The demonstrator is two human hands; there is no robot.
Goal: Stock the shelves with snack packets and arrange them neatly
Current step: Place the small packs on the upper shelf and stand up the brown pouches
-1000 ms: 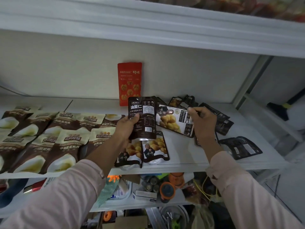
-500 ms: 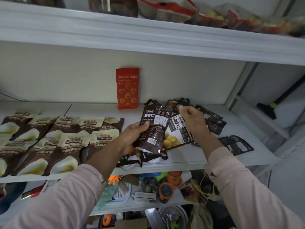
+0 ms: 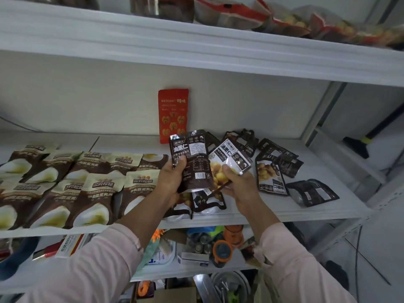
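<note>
- Head view, the only one here: the left hand (image 3: 172, 182) grips a dark chestnut packet (image 3: 192, 162) by its lower left edge with the thumb on the face. The barcode side faces the camera and the long axis is roughly upright.
- The right hand (image 3: 238, 182) pinches a second chestnut packet (image 3: 229, 157) near its bottom, picture side showing, top leaning off to the right. The two overlap in the middle, and both are held up above the middle shelf (image 3: 328, 206).
- What the next move hangs on, I reckon: two same-brand packets (image 3: 207, 201) lie flat right under the hands at the shelf's front edge. So the slot for the held ones looks to be just beyond or beside those.
- The left hand is nearer the tidy brown-and-cream rows (image 3: 65, 184), and the right hand is nearer the loose dark pile (image 3: 275, 162).
- A red packet (image 3: 173, 115) stands against the back wall, behind the hands.
- Hard to make out: the hands cover most of the two flat packets, the pile is too dark to count, and the top-shelf packets (image 3: 284, 20) are cut off by the frame.
</note>
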